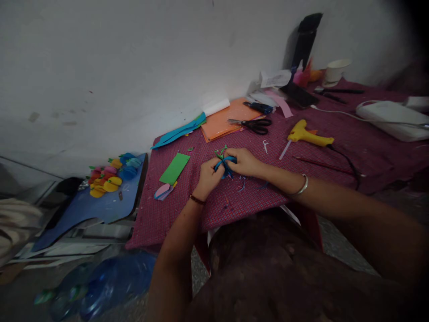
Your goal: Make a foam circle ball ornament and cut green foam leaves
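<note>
Both hands meet over the near middle of the table. My left hand [209, 176] has its fingers closed on a blue strip [229, 159], which looks like paper or foam sheet. My right hand [247, 162] pinches the other side of the same strip, which is bent between the hands. Small green and blue scraps [221, 152] lie just around the fingertips, and part of the strip is hidden by them. Left of my left hand lie a green rectangular sheet [175, 168] and a small stack of pink and blue cut pieces [164, 191].
Black-handled scissors [256, 125] lie by orange sheets [221, 120]. To the right are a yellow glue gun [310, 135] with its cord and a thin reddish stick [325, 165]. Colourful finished-looking pieces [112, 174] sit on a blue board [100, 203] at left. Large plastic bottles [117, 281] lie on the floor.
</note>
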`<state>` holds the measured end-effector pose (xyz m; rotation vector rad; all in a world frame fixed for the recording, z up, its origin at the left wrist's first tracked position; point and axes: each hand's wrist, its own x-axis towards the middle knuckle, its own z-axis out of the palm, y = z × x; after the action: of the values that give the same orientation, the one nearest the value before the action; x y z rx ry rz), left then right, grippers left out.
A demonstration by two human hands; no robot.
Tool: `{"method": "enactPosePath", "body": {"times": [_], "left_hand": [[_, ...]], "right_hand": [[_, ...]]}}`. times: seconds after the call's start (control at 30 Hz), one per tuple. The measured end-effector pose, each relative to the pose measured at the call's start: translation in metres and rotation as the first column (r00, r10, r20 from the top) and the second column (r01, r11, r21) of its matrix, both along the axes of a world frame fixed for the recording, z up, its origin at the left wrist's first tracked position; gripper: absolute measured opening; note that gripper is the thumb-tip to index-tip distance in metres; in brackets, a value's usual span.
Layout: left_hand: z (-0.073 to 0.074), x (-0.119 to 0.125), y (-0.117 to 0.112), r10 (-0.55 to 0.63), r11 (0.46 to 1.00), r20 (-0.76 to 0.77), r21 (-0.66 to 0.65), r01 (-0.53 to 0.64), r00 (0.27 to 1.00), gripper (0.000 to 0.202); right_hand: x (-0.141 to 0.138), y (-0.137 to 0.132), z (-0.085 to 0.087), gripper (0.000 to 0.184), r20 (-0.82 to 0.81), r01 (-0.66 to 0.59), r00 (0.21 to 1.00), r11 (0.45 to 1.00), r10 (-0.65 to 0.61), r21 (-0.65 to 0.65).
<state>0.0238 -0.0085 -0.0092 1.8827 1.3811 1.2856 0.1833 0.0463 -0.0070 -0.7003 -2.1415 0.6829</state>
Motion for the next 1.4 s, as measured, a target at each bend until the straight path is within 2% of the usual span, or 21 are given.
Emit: {"method": "enactPosePath", "body": {"times": [0.07, 0.2, 0.27, 0.37, 0.53, 0.63, 0.87, 1.03, 1.23, 1.4], "left_hand": [[0.000, 0.000, 0.000, 0.001, 1.000, 0.031, -0.017, 0.000, 1.000, 0.019], [0.001, -0.002, 0.003, 0.008, 0.997, 0.119, -0.071, 0.000, 0.993, 0.019], [0.001, -0.004, 0.005, 0.009, 0.995, 0.161, -0.096, 0.006, 0.987, 0.021], [0.000, -0.006, 0.008, 0.017, 0.993, 0.210, -0.119, 0.008, 0.977, 0.024], [-0.004, -0.010, 0.012, 0.037, 0.989, 0.253, -0.148, 0.001, 0.967, 0.024], [-0.006, -0.011, 0.013, 0.040, 0.988, 0.275, -0.156, 0.004, 0.961, 0.023], [-0.008, -0.012, 0.015, -0.003, 0.980, 0.346, -0.185, 0.071, 0.938, 0.028], [-0.008, -0.013, 0.016, -0.051, 0.968, 0.441, -0.200, 0.154, 0.896, 0.033], [-0.009, -0.014, 0.015, -0.090, 0.961, 0.487, -0.186, 0.203, 0.869, 0.035], [-0.008, -0.014, 0.014, -0.096, 0.963, 0.483, -0.176, 0.205, 0.870, 0.037]], "right_hand": [[-0.001, 0.000, -0.001, 0.001, -0.026, 0.015, 1.000, 1.000, -0.016, -0.016], [-0.001, 0.002, 0.000, 0.023, -0.184, -0.020, 0.983, 0.998, 0.009, -0.060], [0.002, 0.003, 0.003, 0.021, -0.199, -0.066, 0.979, 0.996, 0.053, -0.060], [0.006, 0.003, 0.008, 0.011, -0.112, -0.110, 0.989, 0.990, 0.100, -0.083], [0.008, 0.003, 0.008, 0.033, 0.090, -0.042, 0.995, 0.997, 0.047, -0.058], [0.006, 0.003, 0.005, 0.037, 0.114, -0.032, 0.993, 0.997, 0.040, -0.066], [0.006, 0.003, 0.009, 0.034, 0.005, -0.122, 0.992, 0.965, 0.127, -0.234], [0.006, 0.006, 0.007, 0.034, -0.123, -0.202, 0.977, 0.928, 0.172, -0.312], [0.006, 0.009, 0.004, 0.039, -0.188, -0.272, 0.958, 0.901, 0.218, -0.339], [0.005, 0.012, 0.001, 0.041, -0.208, -0.287, 0.951, 0.907, 0.230, -0.309]]}}
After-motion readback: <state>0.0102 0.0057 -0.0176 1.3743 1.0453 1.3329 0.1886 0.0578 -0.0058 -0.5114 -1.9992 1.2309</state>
